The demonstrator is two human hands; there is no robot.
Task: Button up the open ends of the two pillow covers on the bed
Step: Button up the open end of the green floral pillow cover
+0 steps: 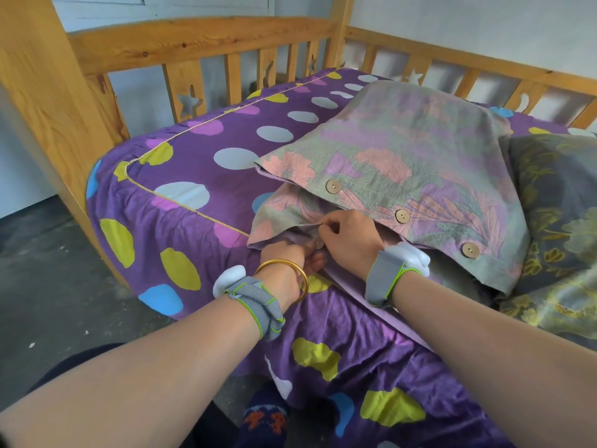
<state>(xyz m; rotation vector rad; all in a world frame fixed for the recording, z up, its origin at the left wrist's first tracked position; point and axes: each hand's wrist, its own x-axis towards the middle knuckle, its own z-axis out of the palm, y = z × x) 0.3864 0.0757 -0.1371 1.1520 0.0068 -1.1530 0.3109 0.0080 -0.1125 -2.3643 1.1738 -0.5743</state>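
A pastel floral pillow cover (403, 150) in pink, lilac and grey-green lies on the purple bedsheet with coloured dots (200, 150), its open end turned toward the person. Three round wooden buttons show along the upper flap; the nearest to the hands (402, 216) is undone. The left hand (287, 253), with a gold bangle (284, 276) and a grey wrist strap, grips the lower flap of the opening from beneath. The right hand (350, 236) pinches the fabric edge narrowly between thumb and fingertips, just above a small button (319, 243) held between both hands. A second pillow cover, dark grey with yellow-green leaves (555, 202), lies just beside the first, against the wooden bed rail (200, 37)
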